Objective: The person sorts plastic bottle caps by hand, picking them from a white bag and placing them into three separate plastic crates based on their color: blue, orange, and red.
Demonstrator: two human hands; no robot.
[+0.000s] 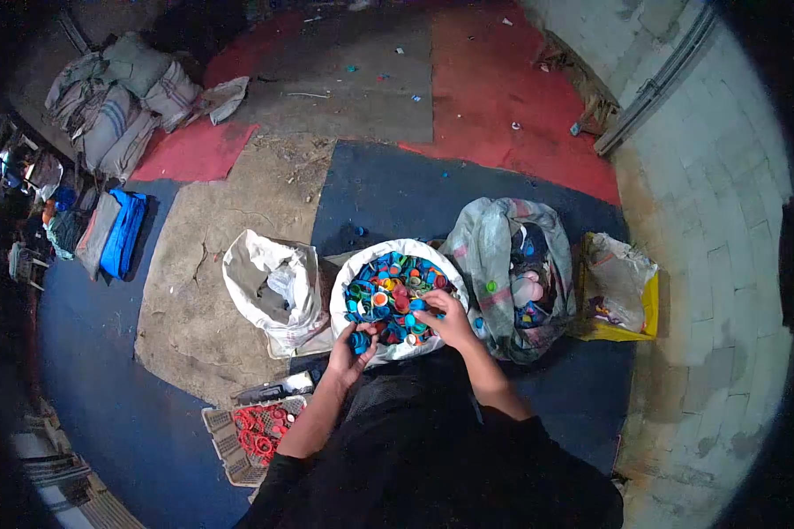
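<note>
A white sack (338, 304) with a rolled rim stands in front of me, filled with plastic bottle caps (388, 282) in blue, red, green, orange and white. At its near left rim, my left hand (351, 360) is curled around several blue bottle caps (360, 340). Over the right side of the sack is my right hand (448, 321), its thumb and fingers at a blue bottle cap (417, 306). That cap seems pinched between the fingertips, just above the pile.
Left of the caps stands another white sack (269, 331) with pale plastic inside. To the right are a grey woven sack (481, 242) and a yellow container (651, 304) near the block wall. A crate (225, 450) of red rings sits lower left. Stuffed sacks (119, 115) lie far left.
</note>
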